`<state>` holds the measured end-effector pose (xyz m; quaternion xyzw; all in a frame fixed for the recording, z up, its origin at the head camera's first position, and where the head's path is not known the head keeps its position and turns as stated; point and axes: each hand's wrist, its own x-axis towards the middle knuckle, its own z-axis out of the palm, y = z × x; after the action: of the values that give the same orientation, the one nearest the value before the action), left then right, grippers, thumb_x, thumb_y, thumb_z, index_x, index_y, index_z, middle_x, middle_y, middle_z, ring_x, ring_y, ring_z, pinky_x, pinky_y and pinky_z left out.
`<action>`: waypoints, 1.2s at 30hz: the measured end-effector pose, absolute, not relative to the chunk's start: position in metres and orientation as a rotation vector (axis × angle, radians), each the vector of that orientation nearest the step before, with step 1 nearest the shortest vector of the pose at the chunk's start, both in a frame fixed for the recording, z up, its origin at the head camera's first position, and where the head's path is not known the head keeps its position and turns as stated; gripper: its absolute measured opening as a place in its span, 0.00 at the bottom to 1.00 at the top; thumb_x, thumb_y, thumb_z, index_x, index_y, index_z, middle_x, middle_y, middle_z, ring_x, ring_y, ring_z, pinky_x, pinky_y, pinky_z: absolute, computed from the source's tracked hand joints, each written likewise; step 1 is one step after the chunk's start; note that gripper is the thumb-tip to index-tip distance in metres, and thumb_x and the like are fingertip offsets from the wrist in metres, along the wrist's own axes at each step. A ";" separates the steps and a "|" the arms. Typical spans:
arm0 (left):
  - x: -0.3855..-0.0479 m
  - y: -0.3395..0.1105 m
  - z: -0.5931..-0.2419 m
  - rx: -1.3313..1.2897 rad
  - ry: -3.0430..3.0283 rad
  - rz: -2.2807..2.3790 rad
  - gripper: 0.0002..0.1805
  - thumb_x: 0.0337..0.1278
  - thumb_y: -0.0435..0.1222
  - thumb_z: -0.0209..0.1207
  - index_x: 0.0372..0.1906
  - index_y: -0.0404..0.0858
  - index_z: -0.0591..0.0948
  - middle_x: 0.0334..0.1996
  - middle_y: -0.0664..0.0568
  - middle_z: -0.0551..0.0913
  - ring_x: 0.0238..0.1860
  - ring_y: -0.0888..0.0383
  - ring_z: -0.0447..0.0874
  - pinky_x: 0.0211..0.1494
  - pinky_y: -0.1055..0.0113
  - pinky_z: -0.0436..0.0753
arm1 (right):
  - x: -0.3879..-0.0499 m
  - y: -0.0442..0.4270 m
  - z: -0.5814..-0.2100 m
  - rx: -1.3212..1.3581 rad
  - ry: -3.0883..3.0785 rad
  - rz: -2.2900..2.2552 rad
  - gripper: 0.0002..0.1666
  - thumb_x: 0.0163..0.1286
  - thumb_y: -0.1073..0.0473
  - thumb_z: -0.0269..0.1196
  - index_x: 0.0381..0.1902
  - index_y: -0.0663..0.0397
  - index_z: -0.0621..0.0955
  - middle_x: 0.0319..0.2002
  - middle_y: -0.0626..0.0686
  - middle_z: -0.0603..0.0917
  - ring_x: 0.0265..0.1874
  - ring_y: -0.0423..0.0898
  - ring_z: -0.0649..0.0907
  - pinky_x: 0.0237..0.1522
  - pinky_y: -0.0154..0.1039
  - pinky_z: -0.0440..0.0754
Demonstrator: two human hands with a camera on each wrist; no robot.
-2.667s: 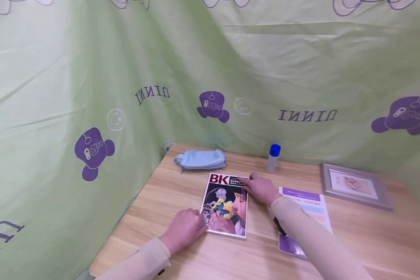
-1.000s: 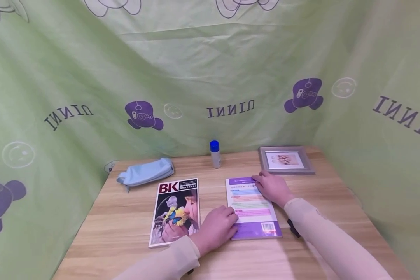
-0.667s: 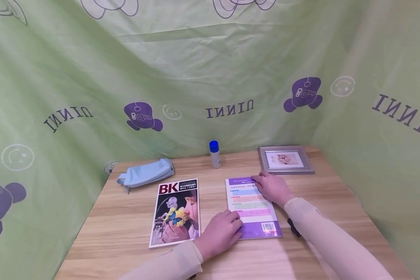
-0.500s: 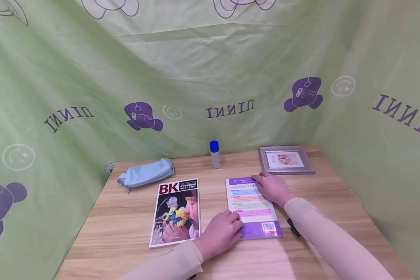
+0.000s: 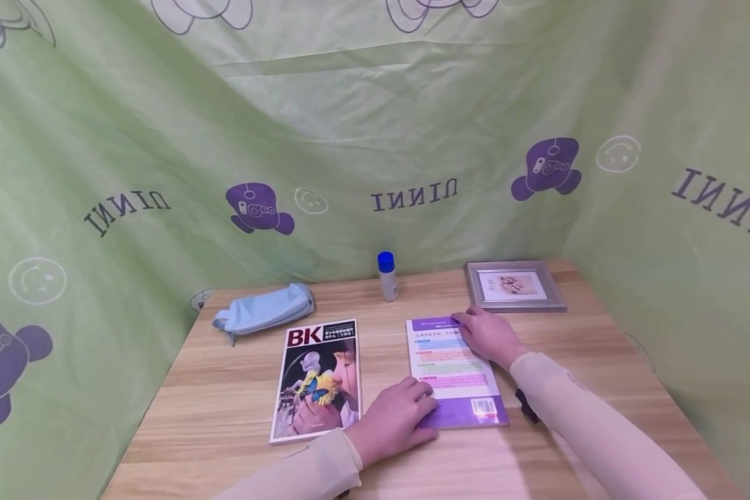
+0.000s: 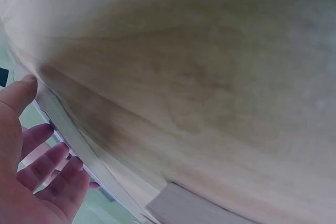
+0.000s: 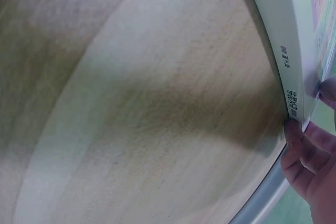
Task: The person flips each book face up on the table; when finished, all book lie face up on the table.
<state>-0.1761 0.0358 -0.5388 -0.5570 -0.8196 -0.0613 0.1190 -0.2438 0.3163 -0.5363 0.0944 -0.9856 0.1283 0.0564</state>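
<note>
A purple and white book [image 5: 453, 382] with a barcode lies flat on the table. The left hand [image 5: 394, 420] rests at its lower left corner, fingers loosely bent over the edge. In the left wrist view the left hand's [image 6: 39, 177] fingers are spread beside a book's edge. The right hand [image 5: 490, 335] touches the book's upper right part; in the right wrist view that hand [image 7: 315, 161] has its fingertips at the end of the spine [image 7: 286, 51]. Left of the left hand lies the BK magazine [image 5: 319, 382], its lower right corner close to the sleeve.
A light blue pouch [image 5: 265, 310] lies at the back left. A bottle with a blue cap [image 5: 388, 278] stands at the back middle. The silver picture frame [image 5: 515, 305] lies behind the right hand. A green patterned cloth [image 5: 325, 125] hangs around the wooden table [image 5: 187, 417].
Both hands have gone from the BK magazine to the purple and white book. Lately the left hand's thumb has spread from its fingers, while the right hand has stayed in place.
</note>
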 end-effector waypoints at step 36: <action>-0.171 0.053 -0.550 -1.670 -2.138 0.031 0.11 0.57 0.43 0.65 0.43 0.45 0.84 0.44 0.55 0.82 0.43 0.59 0.77 0.31 0.77 0.80 | -0.253 0.324 -0.533 0.300 -3.036 0.533 0.23 0.71 0.67 0.59 0.63 0.53 0.80 0.53 0.64 0.80 0.47 0.64 0.85 0.51 0.63 0.83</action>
<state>-0.1705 0.0532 -0.5496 -0.6015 -0.7700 0.0113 0.2126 -0.2526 0.3241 -0.5328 0.0968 -0.9800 0.1722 0.0221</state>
